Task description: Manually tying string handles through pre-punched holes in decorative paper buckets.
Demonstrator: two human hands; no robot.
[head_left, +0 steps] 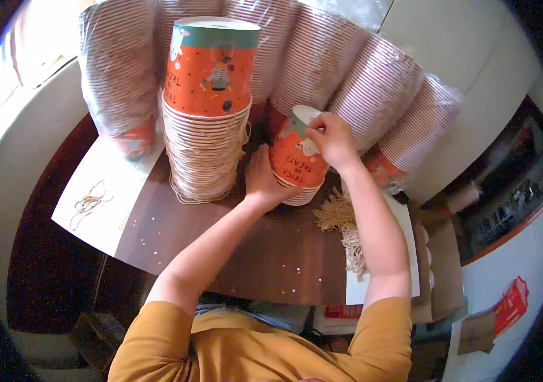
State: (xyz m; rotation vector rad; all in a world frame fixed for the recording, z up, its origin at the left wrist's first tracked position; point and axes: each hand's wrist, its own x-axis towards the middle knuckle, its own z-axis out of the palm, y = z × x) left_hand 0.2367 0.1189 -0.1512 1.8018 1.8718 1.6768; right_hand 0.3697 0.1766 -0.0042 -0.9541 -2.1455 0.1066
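A short stack of upside-down orange paper cups [294,162] with green bands stands on the brown table, tilted slightly. My left hand [264,177] is wrapped round its lower left side, near the rims. My right hand [334,141] is closed in a pinch at the upper right of the top cup; whatever its fingertips hold is too hidden to make out. Left of them rises a tall stack of the same cups [211,76], upside down, with beige cords [204,156] hanging round its many rims. A bundle of beige cords [338,213] lies by my right forearm.
Several plastic-wrapped cup columns [316,54] line the back of the table. White sheets [84,204] lie at the left and right sides, a few loose cords [90,202] on the left one. Small pale specks dot the brown tabletop [246,267]. A cardboard box [443,274] stands at the right.
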